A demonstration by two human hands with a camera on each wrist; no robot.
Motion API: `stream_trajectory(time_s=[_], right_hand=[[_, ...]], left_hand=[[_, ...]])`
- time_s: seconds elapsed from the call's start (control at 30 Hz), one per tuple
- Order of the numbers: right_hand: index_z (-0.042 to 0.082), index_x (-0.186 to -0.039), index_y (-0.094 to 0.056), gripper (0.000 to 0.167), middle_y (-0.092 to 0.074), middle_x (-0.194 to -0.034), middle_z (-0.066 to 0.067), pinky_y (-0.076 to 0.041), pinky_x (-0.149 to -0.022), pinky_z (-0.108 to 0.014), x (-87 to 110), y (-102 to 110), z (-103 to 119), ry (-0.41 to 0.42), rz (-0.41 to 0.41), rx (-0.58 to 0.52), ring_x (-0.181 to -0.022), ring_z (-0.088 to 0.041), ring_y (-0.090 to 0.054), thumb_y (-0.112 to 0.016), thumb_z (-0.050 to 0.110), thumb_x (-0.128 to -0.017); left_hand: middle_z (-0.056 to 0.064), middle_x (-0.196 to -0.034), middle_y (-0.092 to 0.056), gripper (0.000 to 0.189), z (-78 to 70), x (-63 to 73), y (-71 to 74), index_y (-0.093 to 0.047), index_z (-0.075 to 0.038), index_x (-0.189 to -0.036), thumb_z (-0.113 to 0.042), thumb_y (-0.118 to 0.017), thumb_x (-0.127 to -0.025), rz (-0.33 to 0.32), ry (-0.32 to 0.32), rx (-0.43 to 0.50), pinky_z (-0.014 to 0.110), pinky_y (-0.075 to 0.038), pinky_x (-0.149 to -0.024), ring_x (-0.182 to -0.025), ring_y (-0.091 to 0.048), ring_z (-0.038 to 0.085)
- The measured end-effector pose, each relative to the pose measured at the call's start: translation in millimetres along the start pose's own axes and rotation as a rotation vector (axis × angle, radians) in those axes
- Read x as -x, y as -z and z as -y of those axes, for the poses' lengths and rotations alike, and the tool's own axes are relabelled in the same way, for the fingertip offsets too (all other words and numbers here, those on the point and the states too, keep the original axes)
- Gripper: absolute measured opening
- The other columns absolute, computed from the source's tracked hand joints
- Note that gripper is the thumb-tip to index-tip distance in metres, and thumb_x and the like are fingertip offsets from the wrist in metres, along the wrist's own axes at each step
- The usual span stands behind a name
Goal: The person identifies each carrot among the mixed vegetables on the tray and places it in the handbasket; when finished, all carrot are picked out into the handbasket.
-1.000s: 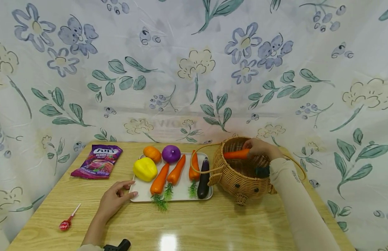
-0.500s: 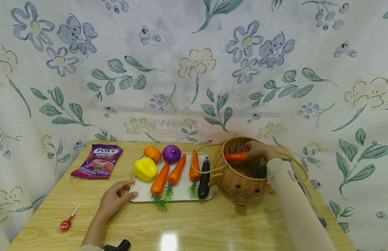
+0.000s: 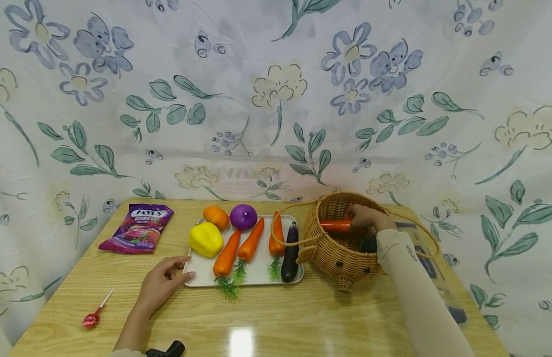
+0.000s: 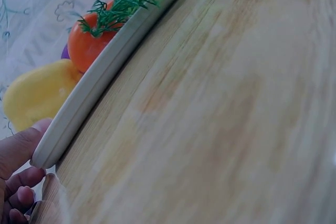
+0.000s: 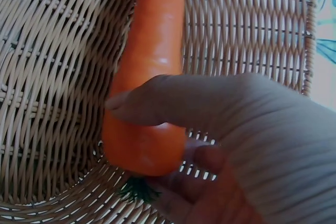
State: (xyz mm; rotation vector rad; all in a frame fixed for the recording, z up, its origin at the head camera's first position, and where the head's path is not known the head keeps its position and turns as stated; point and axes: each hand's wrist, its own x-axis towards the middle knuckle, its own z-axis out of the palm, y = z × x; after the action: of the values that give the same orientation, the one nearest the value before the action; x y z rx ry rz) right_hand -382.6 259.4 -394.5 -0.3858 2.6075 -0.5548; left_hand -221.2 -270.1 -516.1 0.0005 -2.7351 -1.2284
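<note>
On the counter [image 3: 280,317], the tray [image 3: 259,273] lay left of the basket [image 3: 347,265], with a carrot [image 5: 147,59] inside. On the tray, left to right, were the pepper [image 3: 206,240], the pumpkin [image 3: 216,217] and onion [image 3: 243,217] behind it, three other carrots [image 3: 227,254] and the eggplant [image 3: 290,255]. Left of the tray lay the bag [image 3: 140,227], far, and the lollipop [image 3: 91,320], near.

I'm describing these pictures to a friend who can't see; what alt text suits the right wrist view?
A right hand grips an orange carrot near its thick end, inside a woven basket. A tuft of green leaves shows at that end.
</note>
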Motion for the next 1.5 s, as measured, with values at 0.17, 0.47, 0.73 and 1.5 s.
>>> stream_trajectory(time_s=[0.17, 0.47, 0.73, 1.5], right_hand=[[-0.004, -0.101, -0.058, 0.025, -0.051, -0.092, -0.010, -0.041, -0.066, -0.030, -0.4, -1.6, -2.6, 0.005, 0.009, 0.022, -0.078, -0.021, -0.047, -0.065, -0.004, -0.076], [-0.005, -0.108, -0.058, 0.031, -0.056, -0.090, -0.010, -0.045, -0.061, -0.030, 0.1, -4.4, -8.3, -0.070, 0.081, -0.005, -0.073, -0.019, -0.051, -0.065, -0.005, -0.078], [-0.004, -0.109, -0.059, 0.027, -0.058, -0.094, -0.013, -0.045, -0.063, -0.031, -1.8, -8.1, -13.7, -0.059, 0.077, 0.001, -0.074, -0.020, -0.052, -0.063, -0.004, -0.082], [-0.011, -0.133, -0.051, 0.055, -0.054, -0.134, -0.030, -0.045, -0.099, -0.055, 22.8, 27.8, 47.5, 0.118, -0.078, 0.082, -0.121, -0.045, -0.053, -0.066, 0.023, -0.094]], left_hand=[[0.004, -0.101, -0.059, 0.043, -0.1, 0.4, 0.4, -0.068, -0.016, -0.124, -0.035, -0.076, -0.087, -0.005, -0.005, -0.001, 0.025, -0.035, -0.061, -0.068, -0.045, 0.008], [0.004, -0.100, -0.060, 0.042, 3.6, 0.2, -2.1, -0.068, -0.015, -0.124, -0.035, -0.077, -0.087, -0.024, -0.035, -0.001, 0.025, -0.035, -0.061, -0.068, -0.046, 0.008], [0.005, -0.101, -0.061, 0.042, 1.1, 0.2, -1.3, -0.068, -0.015, -0.125, -0.033, -0.077, -0.087, -0.018, -0.030, 0.014, 0.025, -0.035, -0.061, -0.068, -0.045, 0.008], [0.006, -0.103, -0.061, 0.044, 2.2, -0.2, -1.1, -0.068, -0.014, -0.125, -0.035, -0.076, -0.087, -0.007, -0.010, 0.008, 0.025, -0.037, -0.062, -0.070, -0.046, 0.009]])
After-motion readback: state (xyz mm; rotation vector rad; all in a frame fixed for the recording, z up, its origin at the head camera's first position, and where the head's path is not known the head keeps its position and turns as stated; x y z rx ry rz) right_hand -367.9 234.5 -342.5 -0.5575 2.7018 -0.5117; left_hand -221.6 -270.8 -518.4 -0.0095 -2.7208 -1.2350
